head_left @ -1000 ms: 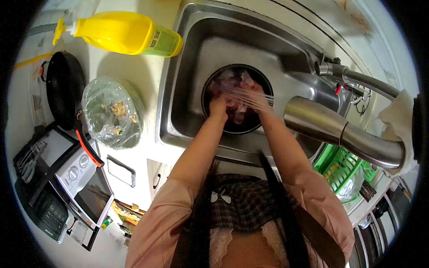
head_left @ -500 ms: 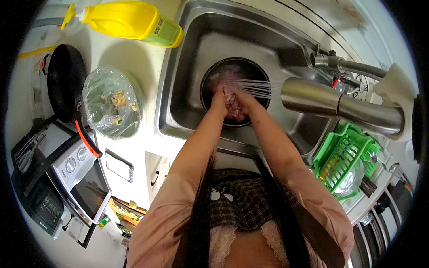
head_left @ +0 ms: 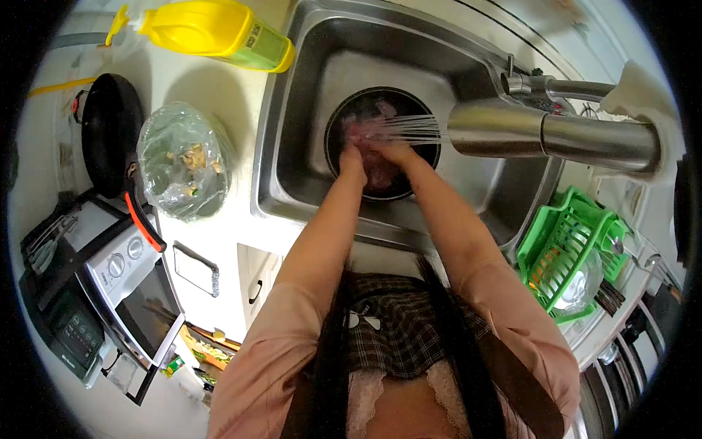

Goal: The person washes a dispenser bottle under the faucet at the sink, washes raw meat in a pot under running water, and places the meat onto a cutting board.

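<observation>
A black round pot [head_left: 331, 154] stands in the sink, with reddish, cloudy water and pieces of raw meat [head_left: 379, 175] in it. Both of my hands reach down into it. My left hand [head_left: 353, 158] is at the left of the meat, its fingers hidden by the water and blur. Close beside it, my right hand [head_left: 395, 152] dips in under the spray, and its fingers are also unclear. Whether either hand grips meat does not show. From the right, a faucet [head_left: 497, 130] sends several thin streams of water [head_left: 417, 129] into the pot.
The steel sink [head_left: 292, 146] surrounds the pot. To its left are a yellow pump bottle [head_left: 212, 29], a bag-lined bin [head_left: 183, 164] with scraps, a black frying pan [head_left: 110, 135] and a toaster oven [head_left: 135, 278]. A green dish rack [head_left: 563, 249] stands at the right.
My hands have lowered into the water and moved slightly left. The meat that showed raised between them is now lower and blurred in the water. The view has shifted a little.
</observation>
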Motion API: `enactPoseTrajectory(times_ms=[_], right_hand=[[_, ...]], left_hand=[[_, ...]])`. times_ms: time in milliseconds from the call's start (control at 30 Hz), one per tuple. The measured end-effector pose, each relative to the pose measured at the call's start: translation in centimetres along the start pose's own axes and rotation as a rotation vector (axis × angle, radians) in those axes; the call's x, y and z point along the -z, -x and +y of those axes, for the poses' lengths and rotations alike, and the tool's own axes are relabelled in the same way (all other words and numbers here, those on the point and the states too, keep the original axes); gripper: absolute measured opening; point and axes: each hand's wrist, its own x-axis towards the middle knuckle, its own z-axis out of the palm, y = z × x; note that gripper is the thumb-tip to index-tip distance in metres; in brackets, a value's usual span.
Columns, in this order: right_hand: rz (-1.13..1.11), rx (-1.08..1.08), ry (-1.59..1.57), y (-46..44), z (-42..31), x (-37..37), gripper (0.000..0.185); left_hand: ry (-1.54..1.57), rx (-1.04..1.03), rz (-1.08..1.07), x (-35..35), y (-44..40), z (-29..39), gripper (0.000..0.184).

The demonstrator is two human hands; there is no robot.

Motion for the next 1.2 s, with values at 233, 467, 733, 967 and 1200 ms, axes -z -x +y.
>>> enactPoseTrajectory(times_ms=[233,467,733,967,1200], right_hand=[[-0.037,-0.797,-0.870,1.8,-3.8,2.1,0.035],[0.353,-0.228,0.210,1.3,-1.6,0.5,0.038],[0.327,-0.564,-1.416,0.8,-8.1,5.0,0.030],[0.497,-0.252,-0.398,3.3,-4.0,7.7,0.026],[0.756,-0.174,-0.738,3.5,0.6,16.0,0.036]], left_hand=[[0.061,0.105,-0.067,0.5,-0.1,1.0,0.036],[-0.183,-0.067,-0.107,-1.0,1.3,0.8,0.026],[0.077,-0.151,-0.116,-1.5,0.9,0.7,0.021],[-0.018,-0.214,-0.264,-1.7,3.0,0.9,0.023],[-1.151,-1.446,0.224,2.2,8.9,4.9,0.052]])
